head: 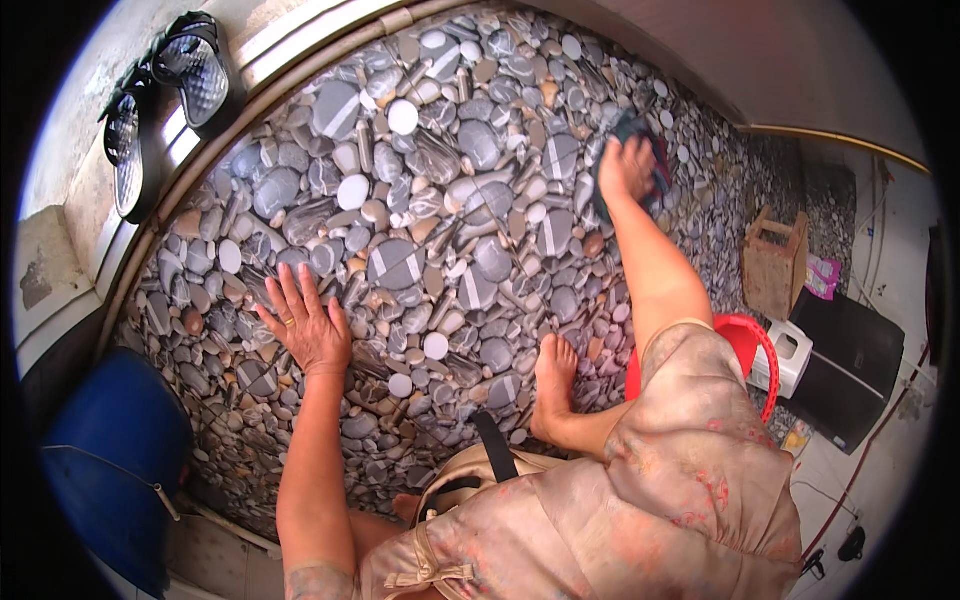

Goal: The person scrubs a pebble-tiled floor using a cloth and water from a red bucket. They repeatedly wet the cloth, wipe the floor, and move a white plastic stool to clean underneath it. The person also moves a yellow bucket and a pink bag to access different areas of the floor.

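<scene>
My left hand (311, 322) rests palm down on the pebble-patterned floor covering (480, 202), fingers apart, a ring on one finger. Nothing is in it. With the arm stretched out to the upper right, my right hand (632, 166) presses a dark cloth (604, 196) against the floor. The cloth looks bunched, and part of it is hidden under the palm and fingers. My bare foot (556, 375) is on the floor between the two arms.
Black slippers (196, 75) sit on the ledge at upper left. A blue bucket (120, 457) stands at lower left. Beside my right arm are a red plastic basket or bucket (739, 345), a wooden stool (774, 270) and a black box-shaped case (847, 367). A pipe (300, 82) edges the floor.
</scene>
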A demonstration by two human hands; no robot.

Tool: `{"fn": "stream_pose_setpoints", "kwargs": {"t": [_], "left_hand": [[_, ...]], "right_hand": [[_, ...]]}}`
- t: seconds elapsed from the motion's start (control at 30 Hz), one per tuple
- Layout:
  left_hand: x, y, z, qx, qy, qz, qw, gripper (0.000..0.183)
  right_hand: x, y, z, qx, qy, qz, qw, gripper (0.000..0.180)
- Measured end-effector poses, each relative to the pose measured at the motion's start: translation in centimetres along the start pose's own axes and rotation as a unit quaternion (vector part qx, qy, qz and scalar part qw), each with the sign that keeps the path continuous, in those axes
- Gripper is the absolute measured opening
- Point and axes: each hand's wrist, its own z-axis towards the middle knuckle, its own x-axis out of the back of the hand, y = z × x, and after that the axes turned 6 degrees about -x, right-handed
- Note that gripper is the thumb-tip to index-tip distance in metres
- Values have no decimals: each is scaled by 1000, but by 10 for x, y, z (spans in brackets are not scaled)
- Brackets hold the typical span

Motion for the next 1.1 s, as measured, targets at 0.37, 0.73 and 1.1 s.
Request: {"fn": "stream_pose_setpoints", "kwargs": {"t": [0.37,0.73,1.1], "left_hand": [[0,-1,-1,-7,-20,13,1000,70],[1,-2,-1,-13,-69,87,994,69],[95,13,114,3,-443,15,897,77]], "right_hand": [[-2,-194,-11,448,26,113,887,60],[43,133,75,260,-157,-87,949,65],[16,241,46,-346,-185,22,919,82]]}}
